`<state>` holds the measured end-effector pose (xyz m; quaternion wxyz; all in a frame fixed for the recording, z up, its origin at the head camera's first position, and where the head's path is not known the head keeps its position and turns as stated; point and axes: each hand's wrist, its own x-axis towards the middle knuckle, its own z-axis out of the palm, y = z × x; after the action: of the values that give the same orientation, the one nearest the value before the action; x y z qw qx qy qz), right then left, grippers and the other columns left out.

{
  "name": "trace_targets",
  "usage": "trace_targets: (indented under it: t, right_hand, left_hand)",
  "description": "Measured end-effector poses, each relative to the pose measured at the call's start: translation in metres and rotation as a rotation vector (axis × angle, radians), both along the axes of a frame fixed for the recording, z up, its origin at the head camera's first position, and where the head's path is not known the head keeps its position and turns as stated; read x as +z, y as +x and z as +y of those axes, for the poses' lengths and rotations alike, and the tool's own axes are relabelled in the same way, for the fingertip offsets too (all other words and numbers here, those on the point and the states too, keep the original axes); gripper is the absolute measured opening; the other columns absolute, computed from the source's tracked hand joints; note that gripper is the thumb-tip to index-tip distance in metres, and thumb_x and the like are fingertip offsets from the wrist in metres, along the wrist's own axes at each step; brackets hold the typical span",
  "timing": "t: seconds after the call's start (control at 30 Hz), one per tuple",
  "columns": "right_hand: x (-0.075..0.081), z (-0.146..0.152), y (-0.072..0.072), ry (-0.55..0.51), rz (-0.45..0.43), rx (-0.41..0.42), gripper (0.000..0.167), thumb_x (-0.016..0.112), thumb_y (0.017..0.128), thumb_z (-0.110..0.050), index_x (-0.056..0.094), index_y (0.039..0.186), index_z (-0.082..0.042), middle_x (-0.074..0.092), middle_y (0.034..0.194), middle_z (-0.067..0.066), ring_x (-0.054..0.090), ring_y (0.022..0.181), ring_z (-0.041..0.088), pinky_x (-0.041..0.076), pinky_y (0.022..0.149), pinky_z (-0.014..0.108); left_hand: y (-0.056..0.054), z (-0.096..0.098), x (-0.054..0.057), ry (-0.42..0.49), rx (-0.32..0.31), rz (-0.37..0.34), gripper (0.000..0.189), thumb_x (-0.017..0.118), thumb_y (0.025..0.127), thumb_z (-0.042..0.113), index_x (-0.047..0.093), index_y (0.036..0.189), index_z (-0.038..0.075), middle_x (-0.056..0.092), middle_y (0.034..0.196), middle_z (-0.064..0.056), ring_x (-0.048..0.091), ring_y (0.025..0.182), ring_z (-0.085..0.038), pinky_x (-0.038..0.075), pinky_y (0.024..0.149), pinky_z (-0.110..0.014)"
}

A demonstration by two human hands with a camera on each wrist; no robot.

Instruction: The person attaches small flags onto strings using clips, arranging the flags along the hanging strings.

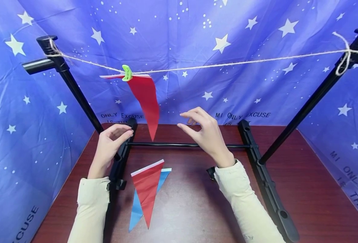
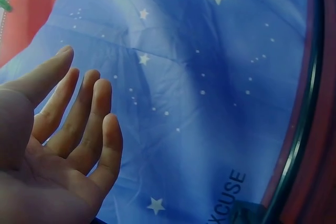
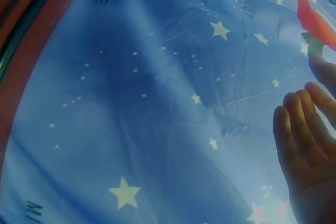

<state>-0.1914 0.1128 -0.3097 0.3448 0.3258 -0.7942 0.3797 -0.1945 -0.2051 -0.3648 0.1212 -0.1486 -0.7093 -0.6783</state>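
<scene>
Apart, left hand [image 1: 110, 145] and right hand [image 1: 207, 135] hover, fingers relaxed; a green clip [image 1: 126, 73] holds the red pennant [image 1: 147, 98] leftward on the far string [image 1: 227, 64]; nearer, another red flag [image 1: 148, 189] overlaps a blue flag [image 1: 135, 212]

Your left arm [image 1: 89, 209] rises almost straight from the bottom of the head view, while your right arm [image 1: 249, 202] slants in from the lower right, both in cream sleeves [image 1: 92, 190] that end at bare wrists [image 1: 225, 158]. Your left hand [image 1: 109, 145] turns inward, its fingers [image 2: 101, 100] softly bent and its thumb [image 2: 47, 75] apart from them in the left wrist view. Your right hand [image 1: 208, 133], well apart from the left and slightly higher, also points inward, relaxed and loosely curved, with a gap between thumb and index finger [image 1: 192, 115].
</scene>
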Motion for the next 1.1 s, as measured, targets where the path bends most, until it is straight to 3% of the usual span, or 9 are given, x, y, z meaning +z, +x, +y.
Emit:
trace_targets:
  t: [0.37,0.7,0.87,1.1]
  right_hand:
    - [-0.026,0.020,0.005,0.030,-0.066,-0.050,0.026,0.082,0.083,-0.017,0.074,0.107,-0.011,0.066,0.095,-0.002,0.061,0.079,0.015,0.050,0.070,0.031]
    - [-0.044,0.037,0.011,0.100,-0.150,-0.084,0.029,0.082,0.083,-0.020,0.072,0.109,-0.013,0.065,0.098,-0.004,0.062,0.082,0.016,0.052,0.070,0.035]
    - [-0.055,0.045,0.015,0.099,-0.184,-0.099,0.028,0.082,0.082,-0.021,0.073,0.108,-0.015,0.066,0.099,-0.007,0.063,0.082,0.011,0.054,0.073,0.033]
    - [-0.072,0.054,0.021,0.116,-0.227,-0.101,0.029,0.083,0.082,-0.021,0.073,0.109,-0.014,0.067,0.098,-0.006,0.063,0.083,0.015,0.053,0.073,0.034]
  left_hand:
    - [0.008,-0.001,-0.016,-0.148,0.029,-0.075,0.026,0.071,0.093,0.015,0.068,0.115,0.003,0.072,0.099,0.007,0.067,0.092,-0.009,0.052,0.082,-0.019]
    - [0.011,0.002,-0.026,-0.166,0.006,-0.109,0.026,0.070,0.092,0.007,0.066,0.115,-0.005,0.071,0.095,0.007,0.066,0.089,-0.007,0.053,0.082,-0.019]
    - [0.012,0.002,-0.036,-0.220,0.003,-0.112,0.027,0.071,0.092,0.011,0.067,0.116,-0.001,0.071,0.097,0.008,0.067,0.091,-0.005,0.052,0.083,-0.018]
    - [0.015,0.001,-0.051,-0.251,-0.018,-0.098,0.029,0.073,0.091,0.015,0.067,0.116,0.000,0.072,0.101,0.002,0.067,0.094,-0.009,0.053,0.085,-0.020]
